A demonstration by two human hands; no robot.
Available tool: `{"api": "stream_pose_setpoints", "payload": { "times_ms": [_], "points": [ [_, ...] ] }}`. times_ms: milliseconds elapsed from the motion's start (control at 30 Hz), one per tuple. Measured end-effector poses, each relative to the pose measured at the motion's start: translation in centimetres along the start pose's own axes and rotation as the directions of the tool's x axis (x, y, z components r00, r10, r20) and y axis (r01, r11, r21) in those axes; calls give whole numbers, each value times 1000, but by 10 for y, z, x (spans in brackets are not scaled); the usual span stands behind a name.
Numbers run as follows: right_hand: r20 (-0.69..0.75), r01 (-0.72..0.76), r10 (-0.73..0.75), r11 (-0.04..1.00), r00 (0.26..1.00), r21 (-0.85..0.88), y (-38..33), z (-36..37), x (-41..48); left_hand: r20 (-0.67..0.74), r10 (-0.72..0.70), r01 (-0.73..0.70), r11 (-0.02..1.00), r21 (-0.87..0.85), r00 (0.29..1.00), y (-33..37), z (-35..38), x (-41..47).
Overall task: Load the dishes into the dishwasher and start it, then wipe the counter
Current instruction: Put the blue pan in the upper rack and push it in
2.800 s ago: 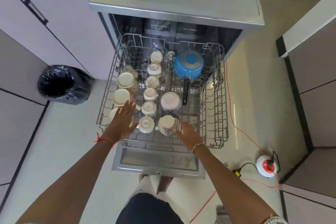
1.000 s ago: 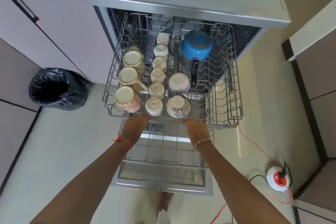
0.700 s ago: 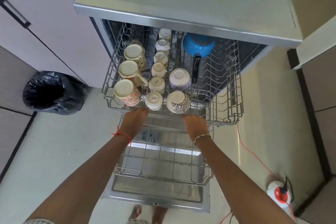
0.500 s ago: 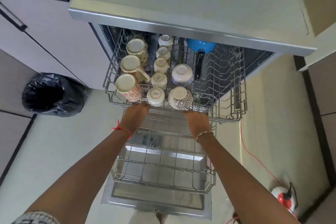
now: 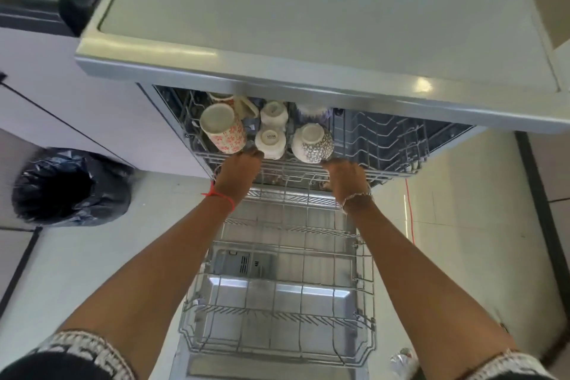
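Observation:
The dishwasher stands open with its upper rack slid almost fully inside. At the rack's front sit an upturned floral mug, a small white cup and a patterned bowl; more cups behind them are half hidden under the top. My left hand grips the rack's front rail below the white cup. My right hand grips the same rail below the bowl. The lower rack is pulled out over the open door and holds nothing.
A black-lined bin stands on the floor at the left, beside pale cabinets. An orange cable runs down the floor on the right. The dishwasher's flat top fills the upper view.
Both hands went from the cups to the upper rack's front rail, and the rack has slid back into the dishwasher. The blue pan and rear cups are now hidden.

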State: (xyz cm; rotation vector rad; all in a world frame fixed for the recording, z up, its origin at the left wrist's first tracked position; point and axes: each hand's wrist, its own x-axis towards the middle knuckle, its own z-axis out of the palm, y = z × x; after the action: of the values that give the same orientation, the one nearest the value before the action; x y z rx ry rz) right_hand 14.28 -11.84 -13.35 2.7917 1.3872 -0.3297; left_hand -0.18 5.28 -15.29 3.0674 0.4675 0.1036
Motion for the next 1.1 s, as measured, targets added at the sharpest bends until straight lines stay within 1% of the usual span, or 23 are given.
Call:
{"api": "stream_pose_setpoints", "payload": {
  "times_ms": [67, 133, 200, 267, 400, 467, 567, 600, 633, 667, 733, 800, 867, 933, 1000, 1067, 1100],
  "points": [
    [1, -1, 1, 1000, 1000, -14, 4, -4, 21, -25, -12, 12, 1000, -23, 1000, -8, 5, 20],
    [12, -14, 14, 1000, 1000, -4, 8, -5, 36, 16, 6, -5, 999, -36, 1000, -14, 4, 34],
    [3, -29, 29, 1000, 1000, 10, 13, -6, 45, 50, 56, -58, 998, 39, 997, -14, 1, 42],
    [-17, -30, 31, 999, 999, 45, 16, -4, 47, 37, 63, -66, 995, 76, 997, -12, -2, 46],
    [-29, 5, -3, 997, 1000, 75, 17, -3, 46, 21, 66, -67, 996, 65, 998, -13, 4, 45],
    [-21, -15, 17, 998, 1000, 64, 16, -5, 46, -1, 65, -65, 996, 61, 998, -15, 6, 46],
    [3, -43, 43, 999, 999, 21, 14, -5, 45, -2, 15, -15, 1000, 11, 1000, -13, 4, 44],
    [12, -47, 47, 999, 999, -2, 13, -5, 47, 0, 1, -1, 999, -52, 1000, -11, 2, 44],
    [20, -52, 53, 998, 998, -29, 12, -4, 48, 21, -35, 38, 993, -112, 999, -9, 1, 44],
    [31, -59, 61, 997, 998, -51, 11, -4, 50, 60, -57, 64, 990, -127, 997, -10, 3, 43],
    [66, -62, 68, 995, 995, -78, 8, -3, 49, 127, -62, 79, 988, -134, 990, -11, 4, 37],
    [115, -63, 73, 994, 991, -86, 5, -2, 43, 133, -19, 38, 990, -138, 991, -13, 5, 25],
    [186, -105, 116, 992, 976, -68, -2, -3, 28, 133, 12, 7, 989, -145, 991, -16, 0, 6],
    [294, -112, 134, 990, 946, -91, -11, -4, 10, 190, 10, 9, 995, -96, 982, -20, -10, -16],
    [389, -66, 113, 989, 914, -132, -23, -6, -12, 236, -17, 36, 996, -76, 972, -19, -25, -43],
    [461, -54, 93, 994, 883, -97, -36, -10, -37, 240, -24, 49, 994, -100, 970, -16, -40, -70],
    [493, -65, 90, 996, 866, -68, -42, -11, -49, 269, -31, 58, 994, -92, 963, -14, -45, -82]
  ]
}}
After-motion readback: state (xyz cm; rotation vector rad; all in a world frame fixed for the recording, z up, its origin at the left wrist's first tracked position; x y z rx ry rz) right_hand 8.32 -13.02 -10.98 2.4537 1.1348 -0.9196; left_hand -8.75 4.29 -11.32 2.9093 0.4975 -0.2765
